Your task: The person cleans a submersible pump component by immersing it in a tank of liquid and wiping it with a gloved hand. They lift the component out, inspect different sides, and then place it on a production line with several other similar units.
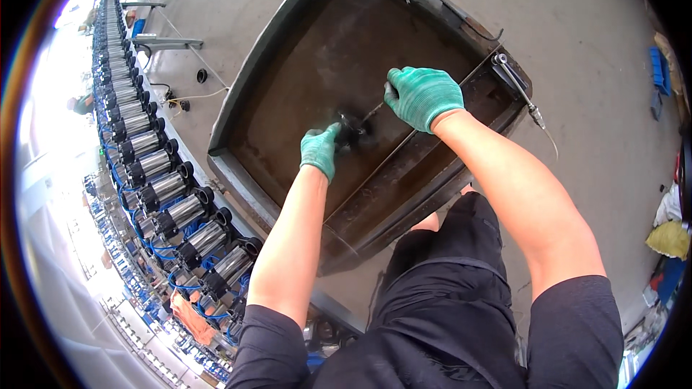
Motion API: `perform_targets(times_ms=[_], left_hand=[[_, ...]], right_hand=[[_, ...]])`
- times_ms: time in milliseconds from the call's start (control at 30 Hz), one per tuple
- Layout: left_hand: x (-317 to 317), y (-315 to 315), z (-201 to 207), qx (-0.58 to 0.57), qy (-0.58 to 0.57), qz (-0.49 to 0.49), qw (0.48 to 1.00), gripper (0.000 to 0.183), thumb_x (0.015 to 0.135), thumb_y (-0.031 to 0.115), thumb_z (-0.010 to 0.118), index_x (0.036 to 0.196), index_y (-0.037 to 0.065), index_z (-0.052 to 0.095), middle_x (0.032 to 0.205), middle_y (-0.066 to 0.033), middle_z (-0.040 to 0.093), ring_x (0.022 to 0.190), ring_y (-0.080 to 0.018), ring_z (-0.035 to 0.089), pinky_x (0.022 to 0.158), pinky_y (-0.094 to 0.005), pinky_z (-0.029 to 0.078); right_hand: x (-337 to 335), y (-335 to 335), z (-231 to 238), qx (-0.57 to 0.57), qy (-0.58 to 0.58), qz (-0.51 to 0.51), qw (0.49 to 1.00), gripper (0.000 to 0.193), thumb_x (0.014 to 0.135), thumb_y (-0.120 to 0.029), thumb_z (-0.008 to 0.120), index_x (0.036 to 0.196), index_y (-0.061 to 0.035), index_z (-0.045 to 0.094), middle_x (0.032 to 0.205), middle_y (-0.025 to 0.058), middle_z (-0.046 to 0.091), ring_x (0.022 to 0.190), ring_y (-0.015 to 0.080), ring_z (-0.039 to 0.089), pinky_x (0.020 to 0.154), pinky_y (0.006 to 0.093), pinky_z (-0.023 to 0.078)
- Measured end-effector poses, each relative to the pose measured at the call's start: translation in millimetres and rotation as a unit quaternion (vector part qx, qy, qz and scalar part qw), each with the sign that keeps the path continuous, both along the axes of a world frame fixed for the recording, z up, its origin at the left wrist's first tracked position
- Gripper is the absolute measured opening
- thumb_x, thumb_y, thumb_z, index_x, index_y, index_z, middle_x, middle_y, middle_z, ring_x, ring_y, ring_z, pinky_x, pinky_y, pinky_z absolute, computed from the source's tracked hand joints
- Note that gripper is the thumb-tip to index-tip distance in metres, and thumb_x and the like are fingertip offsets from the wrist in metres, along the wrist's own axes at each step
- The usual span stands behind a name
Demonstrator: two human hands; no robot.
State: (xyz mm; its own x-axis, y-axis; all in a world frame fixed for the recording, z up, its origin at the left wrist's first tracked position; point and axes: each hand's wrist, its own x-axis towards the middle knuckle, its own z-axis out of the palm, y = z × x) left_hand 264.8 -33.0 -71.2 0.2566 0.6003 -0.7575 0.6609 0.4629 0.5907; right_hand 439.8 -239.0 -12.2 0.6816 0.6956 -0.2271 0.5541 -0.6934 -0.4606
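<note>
Grey tank (252, 72): black part (352, 132) pinched at tip of left hand (319, 150), right hand (425, 96) clenched around rod (373, 111)

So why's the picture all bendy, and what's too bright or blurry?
Head view: fisheye distortion, so the row of silver cylinders curves; head view: the far left is washed out by glare; head view: the dark object by the left hand looks blurry.
</note>
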Motion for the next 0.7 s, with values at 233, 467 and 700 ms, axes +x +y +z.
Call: perform_targets(times_ms=[233, 467, 700], left_hand=[[-34, 5, 6, 0.001, -0.023, -0.051, 0.998, 0.035, 0.094, 0.011, 0.078, 0.112, 0.006, 0.049, 0.096, -0.0105, 0.061, 0.064, -0.0197, 0.061, 0.053, -0.0372, 0.058], [-53, -1, 18, 0.000, -0.042, -0.092, 0.995, 0.027, 0.096, 0.006, 0.073, 0.103, 0.008, 0.047, 0.090, -0.0035, 0.052, 0.068, -0.0167, 0.061, 0.053, -0.0364, 0.064], [-72, -10, 18, 0.022, -0.043, -0.118, 0.992, 0.027, 0.098, 0.007, 0.072, 0.098, 0.012, 0.045, 0.092, -0.0029, 0.055, 0.072, -0.0171, 0.064, 0.053, -0.0373, 0.065]], right_hand=[[1, -1, -2, 0.010, -0.008, 0.000, 1.000, 0.029, 0.102, -0.032, 0.053, 0.102, -0.0094, 0.072, 0.099, 0.0154, 0.077, 0.092, 0.0368, 0.074, 0.083, 0.0491, 0.059], [0, -5, -14, 0.035, -0.040, -0.014, 0.998, 0.027, 0.100, -0.034, 0.059, 0.093, -0.0106, 0.071, 0.090, 0.0142, 0.074, 0.083, 0.0359, 0.073, 0.075, 0.0483, 0.060], [-2, -1, -14, 0.033, -0.041, -0.005, 0.999, 0.027, 0.100, -0.034, 0.059, 0.094, -0.0105, 0.070, 0.090, 0.0140, 0.074, 0.083, 0.0360, 0.073, 0.074, 0.0484, 0.059]])
